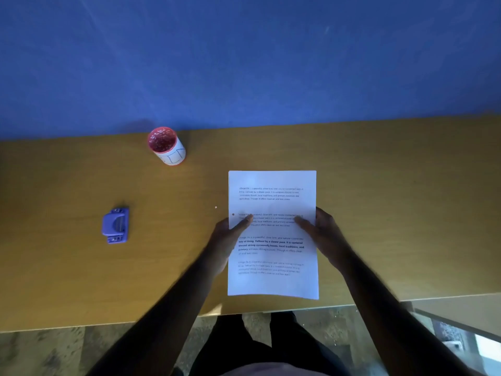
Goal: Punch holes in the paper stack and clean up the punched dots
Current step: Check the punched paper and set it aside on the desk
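Head view: both hands grasp the paper stack (272,234) over the near tabletop (379,202) edge, the left hand (227,240) at its left margin beside one hole (233,214), the right hand (325,234) at its right margin. The punch (115,226) sits well apart to the left, the cup (166,146) of dots behind it, and one dot (215,207) lies just beside the sheets. Risk, as judged: loosely gripped sheets may splay and misalign, and moving paper could sweep the dot off.
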The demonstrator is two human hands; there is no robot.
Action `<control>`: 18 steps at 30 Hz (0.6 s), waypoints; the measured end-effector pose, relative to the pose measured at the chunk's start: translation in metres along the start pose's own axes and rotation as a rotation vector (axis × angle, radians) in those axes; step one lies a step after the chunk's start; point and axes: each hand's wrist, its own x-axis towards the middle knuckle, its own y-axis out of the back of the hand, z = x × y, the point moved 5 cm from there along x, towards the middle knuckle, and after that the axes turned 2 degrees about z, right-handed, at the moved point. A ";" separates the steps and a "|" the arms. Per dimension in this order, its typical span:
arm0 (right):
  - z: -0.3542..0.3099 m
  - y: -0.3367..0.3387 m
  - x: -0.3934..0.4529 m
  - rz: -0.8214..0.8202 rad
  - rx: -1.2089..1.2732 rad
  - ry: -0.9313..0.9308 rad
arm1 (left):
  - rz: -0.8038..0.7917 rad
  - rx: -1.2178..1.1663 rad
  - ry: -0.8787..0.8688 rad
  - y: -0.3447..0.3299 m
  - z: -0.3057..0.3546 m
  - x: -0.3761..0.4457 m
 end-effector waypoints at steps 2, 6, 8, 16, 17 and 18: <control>-0.003 0.008 -0.006 0.003 -0.027 0.037 | 0.025 0.056 -0.023 -0.008 0.004 -0.002; -0.013 0.027 -0.016 0.076 -0.031 0.087 | 0.074 0.126 -0.112 -0.030 0.020 -0.005; -0.024 0.037 -0.019 0.116 -0.043 0.115 | 0.085 0.148 -0.159 -0.040 0.032 -0.008; -0.085 0.071 -0.038 0.261 -0.025 0.335 | 0.049 0.102 -0.371 -0.080 0.093 -0.021; -0.089 0.075 -0.040 0.286 -0.020 0.360 | 0.041 0.090 -0.397 -0.083 0.099 -0.021; -0.090 0.078 -0.040 0.308 -0.016 0.375 | 0.035 0.088 -0.415 -0.086 0.103 -0.021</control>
